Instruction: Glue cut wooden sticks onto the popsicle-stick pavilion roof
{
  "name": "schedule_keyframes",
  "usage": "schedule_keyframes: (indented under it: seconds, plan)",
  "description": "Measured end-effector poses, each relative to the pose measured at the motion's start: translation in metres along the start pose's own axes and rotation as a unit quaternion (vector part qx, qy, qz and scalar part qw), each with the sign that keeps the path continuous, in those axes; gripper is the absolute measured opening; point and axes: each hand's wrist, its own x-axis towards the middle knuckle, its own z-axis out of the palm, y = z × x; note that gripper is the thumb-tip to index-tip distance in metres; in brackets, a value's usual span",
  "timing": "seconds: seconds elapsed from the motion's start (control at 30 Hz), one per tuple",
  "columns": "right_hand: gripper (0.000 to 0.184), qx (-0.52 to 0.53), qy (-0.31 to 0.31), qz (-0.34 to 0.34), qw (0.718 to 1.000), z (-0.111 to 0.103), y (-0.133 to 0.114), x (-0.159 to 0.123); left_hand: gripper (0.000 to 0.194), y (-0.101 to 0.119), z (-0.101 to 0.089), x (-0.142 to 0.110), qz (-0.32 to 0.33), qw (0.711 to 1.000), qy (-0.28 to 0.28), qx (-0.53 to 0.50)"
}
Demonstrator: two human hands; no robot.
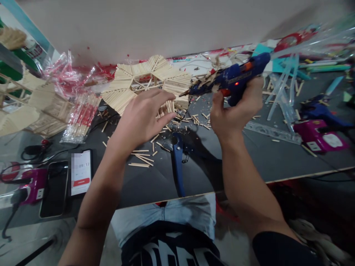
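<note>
My right hand (235, 109) is closed round the handle of a blue hot glue gun (231, 78), its nozzle pointing left toward a star-shaped model built of wooden sticks (144, 79). My left hand (142, 116) hovers just in front of the model with fingers stretched out and slightly apart, holding nothing that I can see. Loose cut sticks (141, 159) lie on the dark table below it. A blue-handled cutter (177, 162) lies between my arms.
Two phones (81, 171) lie at the left, beside a purple device (33, 184) with cables. Packs of sticks in plastic (81, 118) and another stick model (41, 107) stand at the left. Clear glue sticks (283, 87), a second glue gun (321, 111) and a purple box (318, 135) crowd the right.
</note>
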Motion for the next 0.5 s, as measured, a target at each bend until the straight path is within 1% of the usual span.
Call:
schedule_keyframes:
  seconds: [0.1,0.27,0.5]
  plan:
    - [0.024,0.006,-0.01,-0.001,1.0,-0.002,0.003,0.002,0.04,0.001,0.005,0.001,0.004,1.0,0.004,0.01]
    - [0.028,0.032,-0.014,0.008,0.999,-0.003,0.005,0.002,0.047,0.001,0.01,0.002,-0.001,0.999,0.005,0.033]
    - [0.021,0.063,-0.012,0.041,0.997,-0.001,0.003,0.004,0.044,-0.001,0.014,0.001,-0.006,0.998,0.017,0.055]
